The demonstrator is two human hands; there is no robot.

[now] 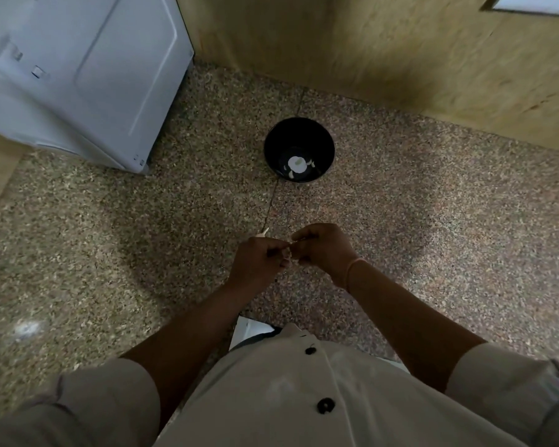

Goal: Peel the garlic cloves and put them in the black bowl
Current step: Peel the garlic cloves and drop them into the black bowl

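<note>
A black bowl (299,149) stands on the speckled stone counter ahead of me, with pale garlic pieces (297,164) lying at its bottom. Below it, my left hand (259,262) and my right hand (323,246) meet fingertip to fingertip over the counter. Both pinch a small garlic clove (289,251), which is mostly hidden by the curled fingers. A thin pale sliver of peel (262,233) sticks up just above my left hand; whether it lies on the counter I cannot tell.
A white appliance (78,75) stands at the back left on the counter (433,204). A wooden wall panel (400,53) runs along the back and right. A dark seam crosses the counter from the bowl toward my hands.
</note>
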